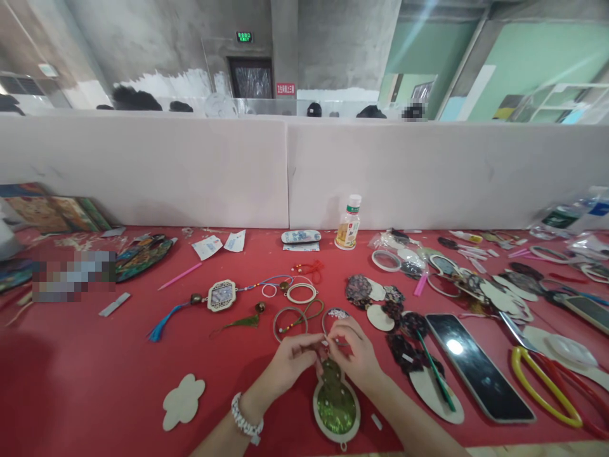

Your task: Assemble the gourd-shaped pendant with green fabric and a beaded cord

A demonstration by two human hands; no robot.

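At the top end of a green gourd-shaped pendant [335, 406] with a pale rim, both my hands meet with fingertips pinched. My left hand [297, 362], with a white beaded bracelet [246, 419] on its wrist, is closed beside the pendant's neck. Opposite it, my right hand [354, 355] is closed too, thumb against fingers. What sits between the fingertips is too small to make out. Just beyond the hands lie a ring [290, 325] with a beaded cord and a round dish [335, 313] of small white beads, partly hidden by my right hand.
On the red table, a phone [480, 368], scissors [547, 387] and dark lacy pieces lie right. A blue-tasselled pendant [221, 296] and pale flower-shaped piece [184, 402] lie left. A bottle [349, 222] stands near the white partition [190, 171] at the back.
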